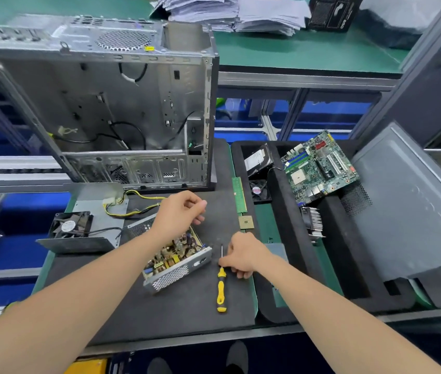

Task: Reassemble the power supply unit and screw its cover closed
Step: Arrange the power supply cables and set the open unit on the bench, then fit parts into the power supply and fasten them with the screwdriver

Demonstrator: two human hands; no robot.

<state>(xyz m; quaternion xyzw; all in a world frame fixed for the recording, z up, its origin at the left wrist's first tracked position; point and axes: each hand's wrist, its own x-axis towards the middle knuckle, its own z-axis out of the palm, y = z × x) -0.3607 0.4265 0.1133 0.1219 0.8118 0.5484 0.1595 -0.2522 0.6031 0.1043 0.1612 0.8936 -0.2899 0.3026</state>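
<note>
The open power supply unit (176, 261) lies on the dark mat (138, 306), its circuit board exposed and a perforated metal wall facing me. Its cover (95, 211) with the black fan (69, 226) lies to the left, joined by yellow and black wires (135, 209). My left hand (180, 213) hovers above the unit's far end, fingers loosely curled, holding nothing I can see. My right hand (242, 255) rests on the mat with fingertips at the shaft of a yellow-and-black screwdriver (221, 286), fingers curled; whether they pinch a screw is hidden.
An empty computer case (100, 103) stands behind the mat. A RAM stick (239, 194) and a CPU chip (246, 222) lie right of my left hand. A black foam tray (289, 201) holds a motherboard (319, 168), a hard drive (258, 159), a small fan and a heatsink (313, 221). A grey side panel (413, 211) leans at right.
</note>
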